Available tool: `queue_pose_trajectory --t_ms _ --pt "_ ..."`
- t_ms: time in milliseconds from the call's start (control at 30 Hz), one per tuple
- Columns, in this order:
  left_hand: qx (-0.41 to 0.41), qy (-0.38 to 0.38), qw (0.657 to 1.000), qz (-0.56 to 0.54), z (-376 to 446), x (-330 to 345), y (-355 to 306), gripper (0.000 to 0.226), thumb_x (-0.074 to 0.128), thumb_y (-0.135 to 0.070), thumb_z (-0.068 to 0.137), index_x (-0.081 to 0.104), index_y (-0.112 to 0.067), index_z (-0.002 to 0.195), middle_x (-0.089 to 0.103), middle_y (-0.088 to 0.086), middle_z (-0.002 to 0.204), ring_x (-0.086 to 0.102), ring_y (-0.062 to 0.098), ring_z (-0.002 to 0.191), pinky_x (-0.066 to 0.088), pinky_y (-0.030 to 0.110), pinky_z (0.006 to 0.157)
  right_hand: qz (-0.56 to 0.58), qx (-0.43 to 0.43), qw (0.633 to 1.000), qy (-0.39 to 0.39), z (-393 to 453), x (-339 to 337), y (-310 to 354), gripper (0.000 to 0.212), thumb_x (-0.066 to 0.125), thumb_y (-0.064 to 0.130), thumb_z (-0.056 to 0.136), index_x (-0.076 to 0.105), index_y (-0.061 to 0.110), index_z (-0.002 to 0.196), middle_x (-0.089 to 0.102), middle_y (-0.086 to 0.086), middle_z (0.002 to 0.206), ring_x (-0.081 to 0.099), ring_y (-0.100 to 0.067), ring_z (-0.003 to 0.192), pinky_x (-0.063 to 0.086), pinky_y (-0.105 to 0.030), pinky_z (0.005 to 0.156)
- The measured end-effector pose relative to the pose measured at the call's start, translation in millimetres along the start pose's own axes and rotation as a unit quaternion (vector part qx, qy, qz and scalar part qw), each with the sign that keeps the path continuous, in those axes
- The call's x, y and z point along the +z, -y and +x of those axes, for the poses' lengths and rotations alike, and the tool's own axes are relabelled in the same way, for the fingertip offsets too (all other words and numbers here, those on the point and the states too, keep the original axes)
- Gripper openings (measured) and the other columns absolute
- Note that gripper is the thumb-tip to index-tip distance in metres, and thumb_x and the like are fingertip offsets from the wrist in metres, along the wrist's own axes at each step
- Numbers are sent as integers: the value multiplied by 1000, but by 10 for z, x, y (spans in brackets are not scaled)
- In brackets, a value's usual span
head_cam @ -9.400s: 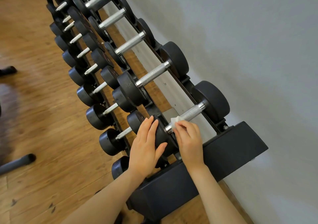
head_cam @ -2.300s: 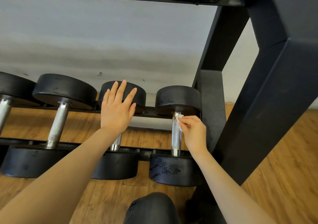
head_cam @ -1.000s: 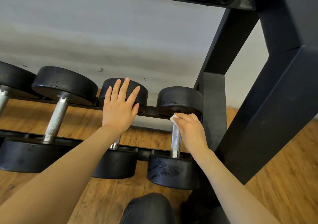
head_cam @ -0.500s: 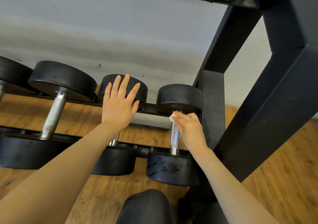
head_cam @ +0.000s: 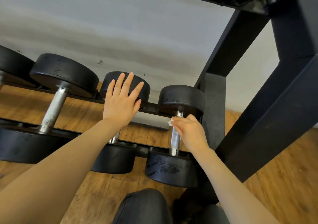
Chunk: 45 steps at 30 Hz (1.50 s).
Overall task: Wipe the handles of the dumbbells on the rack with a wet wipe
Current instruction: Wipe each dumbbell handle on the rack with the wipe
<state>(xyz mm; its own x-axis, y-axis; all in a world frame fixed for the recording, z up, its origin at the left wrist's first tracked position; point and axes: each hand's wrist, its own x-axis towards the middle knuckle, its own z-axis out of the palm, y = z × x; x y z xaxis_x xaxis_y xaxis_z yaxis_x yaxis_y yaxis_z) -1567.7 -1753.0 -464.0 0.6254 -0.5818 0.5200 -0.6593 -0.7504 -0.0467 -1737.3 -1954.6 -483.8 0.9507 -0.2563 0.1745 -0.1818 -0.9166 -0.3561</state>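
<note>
White wipe [head_cam: 171, 121] — on chrome handle [head_cam: 175, 138]

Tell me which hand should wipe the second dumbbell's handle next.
The right hand: it already pinches the wet wipe at the end dumbbell's handle, beside the next one. The left hand lies flat on that second dumbbell, steadying it and covering its handle.

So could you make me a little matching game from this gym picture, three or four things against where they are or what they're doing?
Things:
1. left hand
2. right hand
3. wet wipe
4. knee

States:
A. white, pinched against a metal handle
B. dark-clad, at the bottom edge
C. flat on a black dumbbell head
D. curled beside the rightmost handle

Pairs: 1-C, 2-D, 3-A, 4-B
</note>
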Motion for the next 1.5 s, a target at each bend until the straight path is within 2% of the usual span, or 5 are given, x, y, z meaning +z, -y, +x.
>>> queue_pose_trajectory --t_ms 400,567,833,967,1500 --pt "1 -1 1000 -14 7 5 10 57 55 -41 96 42 -22 148 29 16 159 23 38 147 18 52 118 -106 -105 988 38 57 -130 59 31 78 5 77 74 13 106 73 -4 105 60 -26 82 57 -42 70" --pt "2 0 1000 -12 1 4 17 57 53 -41 97 41 -23 149 28 15 160 23 38 147 17 51 118 -99 -14 995 24 154 -143 49 42 60 20 95 56 22 136 59 0 132 52 -18 117 43 -27 101" --pt "-4 -12 1000 -18 1 19 3 54 52 -41 97 43 -23 147 30 14 159 24 37 147 18 52 118 -94 -115 989 20 -30 -111 11 26 77 13 81 75 16 107 73 -2 108 63 -25 81 58 -43 66" --pt "-3 -15 1000 -18 -1 37 5 54 52 -41 97 43 -23 147 30 15 159 24 37 147 18 52 118 -51 -5 999 -1 66 -27 -25 34 50 33 99 60 26 131 62 0 126 56 -19 105 45 -30 99" --pt "-2 -3 1000 -17 -17 11 3 55 50 -41 99 39 -24 150 26 14 161 20 36 148 16 52 119 -31 -86 996 1 -89 -63 61 18 67 14 89 76 17 105 71 3 114 64 -24 91 55 -44 79"
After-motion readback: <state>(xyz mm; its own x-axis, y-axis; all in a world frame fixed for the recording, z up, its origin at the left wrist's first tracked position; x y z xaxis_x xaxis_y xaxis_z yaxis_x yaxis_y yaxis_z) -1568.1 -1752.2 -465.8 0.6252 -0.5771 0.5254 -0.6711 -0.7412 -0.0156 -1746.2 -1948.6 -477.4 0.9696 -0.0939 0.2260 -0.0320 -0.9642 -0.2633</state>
